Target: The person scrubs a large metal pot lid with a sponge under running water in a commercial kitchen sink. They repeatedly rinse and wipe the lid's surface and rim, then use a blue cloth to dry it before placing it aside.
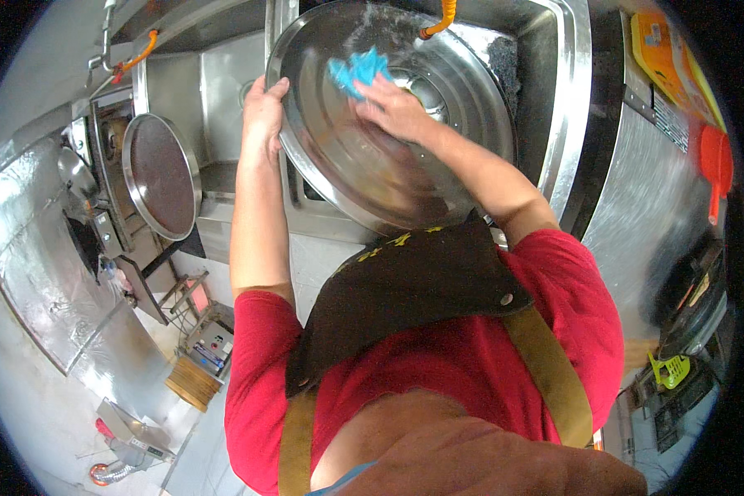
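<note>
A large round stainless-steel lid or basin (347, 155) lies tilted over the sink, its shiny stepped surface facing me. My left hand (264, 108) grips its rim at the left, with the thumb over the edge. Pressed to the metal left of the central round part is a bright blue cloth (358, 69). My right hand (394, 106) is on this cloth, fingers spread and blurred by motion. Whitish streaks show on the metal above the cloth. The lower edge of the round piece reaches my dark apron (403, 273).
A stainless-steel sink (567, 93) surrounds the piece. An orange hose (441, 22) hangs over its top. Left, a round shallow metal pan (161, 177) stands tilted near another sink basin (229, 80). A steel counter (635, 180) and a red plastic scoop (714, 161) are at right.
</note>
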Demonstrator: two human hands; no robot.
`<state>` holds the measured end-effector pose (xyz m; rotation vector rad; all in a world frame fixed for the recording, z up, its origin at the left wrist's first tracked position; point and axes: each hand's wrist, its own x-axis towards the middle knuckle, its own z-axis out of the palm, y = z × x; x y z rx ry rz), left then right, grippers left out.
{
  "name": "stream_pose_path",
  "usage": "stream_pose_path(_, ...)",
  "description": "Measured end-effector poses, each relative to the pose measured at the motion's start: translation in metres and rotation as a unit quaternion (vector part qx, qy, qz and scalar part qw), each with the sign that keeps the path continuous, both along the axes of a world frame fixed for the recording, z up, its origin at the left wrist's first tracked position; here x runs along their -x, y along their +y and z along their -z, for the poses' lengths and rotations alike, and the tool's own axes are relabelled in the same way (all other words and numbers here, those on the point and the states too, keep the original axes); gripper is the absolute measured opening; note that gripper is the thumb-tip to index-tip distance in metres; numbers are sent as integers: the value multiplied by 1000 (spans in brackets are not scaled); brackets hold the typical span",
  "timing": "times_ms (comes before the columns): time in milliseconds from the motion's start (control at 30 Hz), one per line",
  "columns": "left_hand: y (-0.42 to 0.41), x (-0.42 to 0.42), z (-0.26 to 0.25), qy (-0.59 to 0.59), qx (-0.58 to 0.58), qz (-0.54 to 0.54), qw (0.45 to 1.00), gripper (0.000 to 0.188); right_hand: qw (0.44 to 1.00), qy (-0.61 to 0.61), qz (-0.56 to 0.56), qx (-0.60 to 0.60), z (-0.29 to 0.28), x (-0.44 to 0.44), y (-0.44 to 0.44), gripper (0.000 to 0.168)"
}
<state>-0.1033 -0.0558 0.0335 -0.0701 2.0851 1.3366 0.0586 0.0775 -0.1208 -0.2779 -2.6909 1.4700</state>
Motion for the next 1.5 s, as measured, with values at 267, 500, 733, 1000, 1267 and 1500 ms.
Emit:
stream_pose_path(267,-31,-86,-1,123,-7,-12,992,38,999,-32,-15,-2,-19,-93,-16,60)
stream_pose_path(500,-33,-93,2,129,-48,-31,990,37,983,-6,114,-147,66,8,35,64)
stream_pose_path(733,-42,-117,-1,171,21,6,985,40,978,-70,194,18,13,8,-5,54)
stream_pose_path(1000,-46,-101,-4,76,-148,-54,985,47,974,158,-1,165,-80,53,-56,44)
stream_pose_path(1267,-29,-84,6,129,-101,-68,984,48,990,66,125,6,16,158,37,44)
stream_pose_path(1500,-29,-86,5,168,-58,-26,984,52,969,-168,175,-54,159,46,132,50)
